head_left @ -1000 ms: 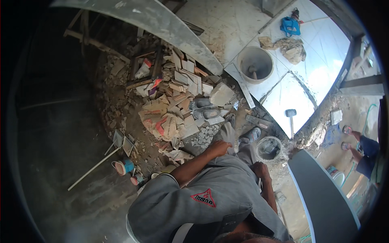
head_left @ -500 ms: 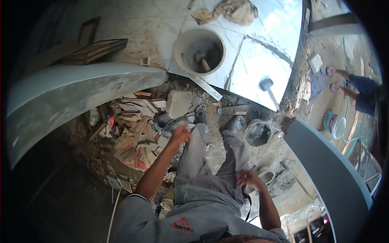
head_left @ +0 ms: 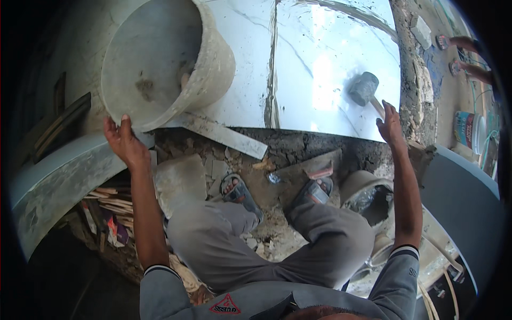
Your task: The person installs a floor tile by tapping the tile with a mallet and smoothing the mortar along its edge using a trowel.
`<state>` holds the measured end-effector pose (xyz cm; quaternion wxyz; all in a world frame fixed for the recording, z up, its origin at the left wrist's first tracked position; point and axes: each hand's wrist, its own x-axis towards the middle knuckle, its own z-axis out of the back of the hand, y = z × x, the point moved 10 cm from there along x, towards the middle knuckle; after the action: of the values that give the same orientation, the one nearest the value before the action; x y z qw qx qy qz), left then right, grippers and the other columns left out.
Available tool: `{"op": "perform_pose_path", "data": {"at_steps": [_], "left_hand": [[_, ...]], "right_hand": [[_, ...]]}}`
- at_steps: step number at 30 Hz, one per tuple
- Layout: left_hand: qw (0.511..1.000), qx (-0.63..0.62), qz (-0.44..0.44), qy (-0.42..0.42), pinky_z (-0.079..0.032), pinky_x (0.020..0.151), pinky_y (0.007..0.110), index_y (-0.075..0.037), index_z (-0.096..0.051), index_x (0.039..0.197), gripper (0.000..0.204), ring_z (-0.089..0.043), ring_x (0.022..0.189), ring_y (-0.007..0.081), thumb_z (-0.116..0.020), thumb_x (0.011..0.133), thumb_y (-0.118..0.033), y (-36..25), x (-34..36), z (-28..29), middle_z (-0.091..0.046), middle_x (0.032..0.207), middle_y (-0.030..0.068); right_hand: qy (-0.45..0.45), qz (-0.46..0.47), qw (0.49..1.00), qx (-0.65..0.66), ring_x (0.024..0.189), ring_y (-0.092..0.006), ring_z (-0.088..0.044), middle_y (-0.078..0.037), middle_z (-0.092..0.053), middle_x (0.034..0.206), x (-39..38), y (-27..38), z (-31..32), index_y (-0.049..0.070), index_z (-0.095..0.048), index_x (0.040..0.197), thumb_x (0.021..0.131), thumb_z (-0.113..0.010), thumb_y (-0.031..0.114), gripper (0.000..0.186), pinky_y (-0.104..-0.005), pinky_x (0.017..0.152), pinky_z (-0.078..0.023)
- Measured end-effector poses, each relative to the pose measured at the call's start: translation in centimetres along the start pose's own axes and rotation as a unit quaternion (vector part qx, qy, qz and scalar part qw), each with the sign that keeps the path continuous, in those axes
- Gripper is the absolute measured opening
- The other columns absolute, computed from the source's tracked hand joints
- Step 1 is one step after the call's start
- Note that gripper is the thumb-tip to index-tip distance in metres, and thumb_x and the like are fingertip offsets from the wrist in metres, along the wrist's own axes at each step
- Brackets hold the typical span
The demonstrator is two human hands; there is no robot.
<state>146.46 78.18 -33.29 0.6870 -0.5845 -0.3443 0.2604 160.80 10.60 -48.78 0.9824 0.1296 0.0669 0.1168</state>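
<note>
Tilted bucket [head_left: 165, 58], mortar-crusted, mouth turned toward the camera, resting on white tiles [head_left: 320, 58] at the edge of a raw mortar bed [head_left: 298, 146]. Left hand [head_left: 125, 141] clamped on the lower rim, fingers curled over the lip. Right hand [head_left: 389, 125] open and empty, reaching toward a rubber mallet [head_left: 365, 88] lying on the tile, not touching it. Something inside the bucket, possibly a trowel handle, too dim to tell. Sandalled feet [head_left: 242, 192] just below on rubble. Risk judged from here: a one-handed rim grip on a heavy, tipped bucket could slip, rolling it onto the feet or scuffing the fresh tile.
</note>
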Motion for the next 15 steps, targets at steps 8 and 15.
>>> {"op": "perform_pose_path", "data": {"at_steps": [8,15], "left_hand": [[0.999,-0.021,-0.016,-0.034,-0.036,0.101,0.036,0.001,-0.019,0.141,0.072,-0.047,0.118,0.0274,-0.057,0.08,0.005,1.1,4.0,-0.2,-0.041,0.134,0.0241],[0.982,0.138,-0.123,0.027,-0.037,0.099,0.034,0.002,-0.033,0.134,0.052,-0.049,0.116,0.0235,-0.054,0.087,-0.004,-4.0,6.4,-1.5,-0.05,0.128,0.018]], "right_hand": [[-0.049,0.054,0.997,-0.018,0.086,-0.0392,-0.055,-0.018,-0.057,0.096,0.2,-5.4,-4.9,0.006,-0.046,0.117,0.077,-0.063,0.011,0.043,-0.0476,0.072,-0.045],[-0.06,0.068,0.995,0.036,0.077,-0.0389,-0.052,-0.017,-0.052,0.08,1.9,-3.6,-4.7,0.003,-0.048,0.098,0.08,-0.062,0.011,0.025,-0.0478,0.066,-0.042]]}}
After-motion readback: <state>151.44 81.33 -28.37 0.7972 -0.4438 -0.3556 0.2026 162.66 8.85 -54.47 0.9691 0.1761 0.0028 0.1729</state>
